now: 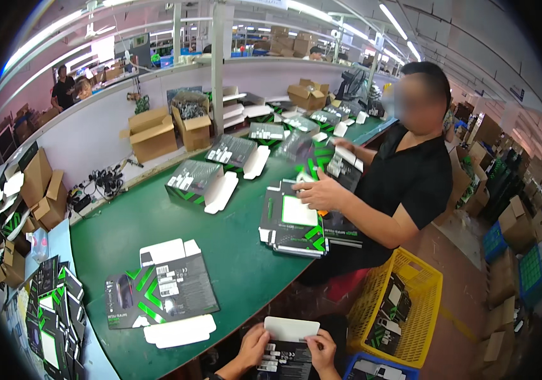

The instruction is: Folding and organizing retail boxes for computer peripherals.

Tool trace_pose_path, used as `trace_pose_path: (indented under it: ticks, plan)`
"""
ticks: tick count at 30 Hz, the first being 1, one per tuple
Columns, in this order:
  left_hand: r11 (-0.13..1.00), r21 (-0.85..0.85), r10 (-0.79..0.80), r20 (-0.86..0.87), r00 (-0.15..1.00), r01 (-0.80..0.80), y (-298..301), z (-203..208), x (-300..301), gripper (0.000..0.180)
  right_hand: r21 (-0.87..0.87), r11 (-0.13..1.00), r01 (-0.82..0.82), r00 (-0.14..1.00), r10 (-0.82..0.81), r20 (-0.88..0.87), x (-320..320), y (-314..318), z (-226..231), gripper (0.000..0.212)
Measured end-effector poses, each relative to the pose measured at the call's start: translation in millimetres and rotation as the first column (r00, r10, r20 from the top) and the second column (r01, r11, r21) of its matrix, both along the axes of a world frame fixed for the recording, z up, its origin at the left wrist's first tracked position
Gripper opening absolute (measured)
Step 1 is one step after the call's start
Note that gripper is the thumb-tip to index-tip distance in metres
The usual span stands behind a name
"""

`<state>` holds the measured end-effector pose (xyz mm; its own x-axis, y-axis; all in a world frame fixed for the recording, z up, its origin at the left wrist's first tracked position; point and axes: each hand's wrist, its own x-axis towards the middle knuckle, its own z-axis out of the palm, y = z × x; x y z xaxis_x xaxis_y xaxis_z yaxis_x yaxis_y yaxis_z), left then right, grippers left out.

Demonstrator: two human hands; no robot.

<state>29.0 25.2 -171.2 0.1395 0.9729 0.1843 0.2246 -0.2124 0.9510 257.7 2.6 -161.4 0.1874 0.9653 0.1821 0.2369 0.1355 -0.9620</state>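
Low in the head view, my two hands hold a black printed carton [283, 356] with a white end flap [292, 328] standing up toward the table. The fingers of my left hand [255, 345] close on the flap's left side. On its right side, my right hand [322, 349] pinches the flap's edge. The carton's lower part runs out of the picture. Just ahead on the green table lies a flattened black-and-green carton [188, 285] with white flaps spread out.
A co-worker [410, 152] stands at the right, hands over a stack of flat cartons [291, 215]. Several opened cartons [196, 179] line the green table [112, 221]. A yellow crate [426, 316] and a blue crate [353, 367] stand at my right. More flat cartons [49, 316] lie at left.
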Motion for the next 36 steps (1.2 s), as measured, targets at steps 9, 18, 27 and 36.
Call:
trace_pose_path:
  ticks: [9, 18, 27, 36]
  plan:
    - [0.998, -0.033, 0.062, 0.160, 0.985, -0.057, 4.3, 35.1, 9.7, 0.012, -0.035, 0.992, -0.121, 0.989, 0.118, -0.090, 4.5, 25.5, 35.9, 0.005]
    - [0.955, -0.277, 0.172, 0.231, 0.958, -0.105, -10.4, 29.9, 8.2, 0.030, -0.259, 0.951, -0.170, 0.985, 0.166, -0.037, -7.9, 24.7, 47.5, 0.013]
    - [0.954, -0.296, 0.131, 0.272, 0.953, -0.047, -16.5, 24.2, -6.9, 0.016, -0.335, 0.926, -0.171, 0.965, 0.089, -0.245, -14.1, 13.1, 38.0, 0.011]
    - [0.983, -0.115, 0.163, 0.215, 0.963, -0.140, -23.1, 12.9, 0.2, 0.010, -0.307, 0.936, -0.174, 0.926, 0.050, -0.375, -14.7, 8.4, 22.0, 0.015]
